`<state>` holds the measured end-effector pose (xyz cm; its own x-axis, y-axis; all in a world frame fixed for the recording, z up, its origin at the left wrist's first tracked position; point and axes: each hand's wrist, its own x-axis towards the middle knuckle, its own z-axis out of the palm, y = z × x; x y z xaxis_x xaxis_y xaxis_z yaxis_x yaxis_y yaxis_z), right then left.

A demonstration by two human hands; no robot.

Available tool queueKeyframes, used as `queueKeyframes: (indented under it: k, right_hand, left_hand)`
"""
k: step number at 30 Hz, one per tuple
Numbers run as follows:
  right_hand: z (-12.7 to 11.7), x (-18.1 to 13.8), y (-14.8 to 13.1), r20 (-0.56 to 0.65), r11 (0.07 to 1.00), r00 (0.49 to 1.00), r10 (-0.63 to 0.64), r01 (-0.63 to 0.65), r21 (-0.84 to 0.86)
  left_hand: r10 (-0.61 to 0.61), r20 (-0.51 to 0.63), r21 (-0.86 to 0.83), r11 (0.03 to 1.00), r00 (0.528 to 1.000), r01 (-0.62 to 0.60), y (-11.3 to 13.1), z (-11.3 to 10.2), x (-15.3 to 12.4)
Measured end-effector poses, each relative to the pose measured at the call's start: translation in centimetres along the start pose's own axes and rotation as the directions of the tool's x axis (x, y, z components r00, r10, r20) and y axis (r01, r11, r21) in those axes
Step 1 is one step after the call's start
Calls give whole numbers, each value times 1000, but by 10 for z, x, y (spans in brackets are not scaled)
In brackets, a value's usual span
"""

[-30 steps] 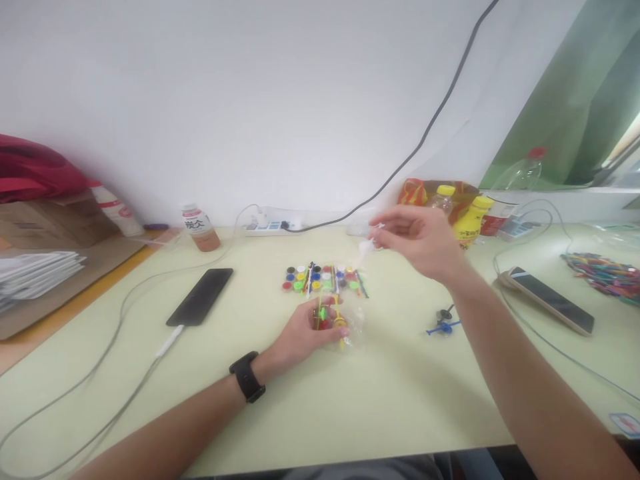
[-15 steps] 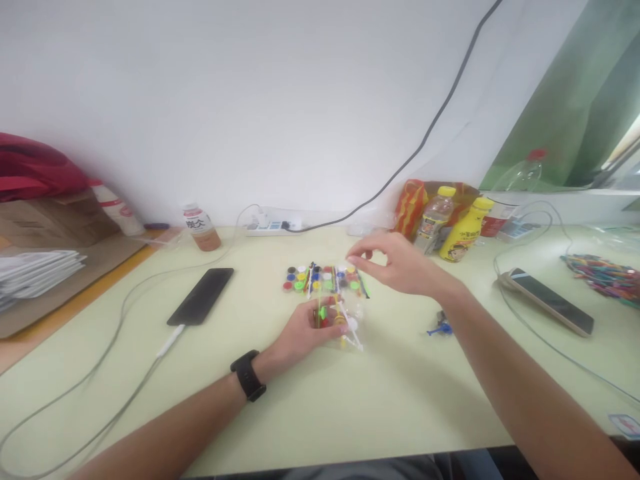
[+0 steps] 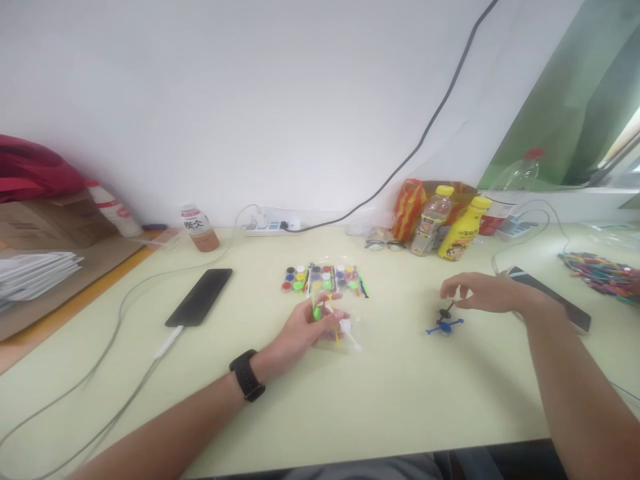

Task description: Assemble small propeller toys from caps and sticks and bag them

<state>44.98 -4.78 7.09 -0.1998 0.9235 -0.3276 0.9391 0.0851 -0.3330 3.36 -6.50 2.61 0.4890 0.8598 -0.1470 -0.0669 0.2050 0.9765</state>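
Note:
My left hand [image 3: 305, 327] is closed on a clear plastic bag [image 3: 354, 331], low over the table. Small plastic pieces show inside it: white, yellow, green and reddish discs and sticks. Off to the right, my right hand [image 3: 483, 292] hovers with bent fingers apart, just over a black plastic piece [image 3: 445, 313]. One end of that piece comes close to the fingertips; whether they touch is unclear. Right beside it lies a blue disc with sticks [image 3: 445, 327]. Beyond my left hand, several flat clear packs of coloured discs and sticks [image 3: 326, 277] lie in a row.
A black phone [image 3: 200, 297] on a cable lies left, another phone [image 3: 555, 300] right. At the back stand a brown drink bottle [image 3: 200, 230], a power strip [image 3: 273, 225], glasses [image 3: 385, 245] and a yellow bottle [image 3: 465, 230]. Coloured sticks [image 3: 600, 275] are heaped far right.
My right hand has moved from above the flat packs rightward and nearer, to the black and blue pieces. The glasses it hid now show. My left hand still holds the bag, slightly turned.

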Motion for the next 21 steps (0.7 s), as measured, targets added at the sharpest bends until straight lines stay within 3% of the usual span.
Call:
queueKeyframes:
  k: [5,8,10,13,17,19,21]
  right_hand:
    - [15,-3,23,-55,995,998,-29,34,90]
    - [11,-8,17,-120,994,993,-17,30,109]
    - [4,-15,2,-224,989,974,-39,70,131]
    - [-12,-27,-34,-456,965,883,-110,205,164]
    - [-30,-31,-95,-696,882,692,-193,433,185]
    - [-34,-28,-123,-763,798,604,-231,566,206]
    - [-35,-21,-148,-766,735,578,-282,643,215]
  left_hand:
    - [19,-5,124,992,1000,-18,-4,-3,2]
    - [33,-11,148,988,999,-31,-6,-3,2]
    - [65,10,154,986,998,-66,-6,-2,2]
    - [111,32,158,981,993,-115,-7,-1,3]
    - [96,19,119,988,995,-98,-8,0,3]
    - [84,17,105,991,996,-85,-8,1,3]
    - [78,15,108,991,997,-79,-8,2,3]
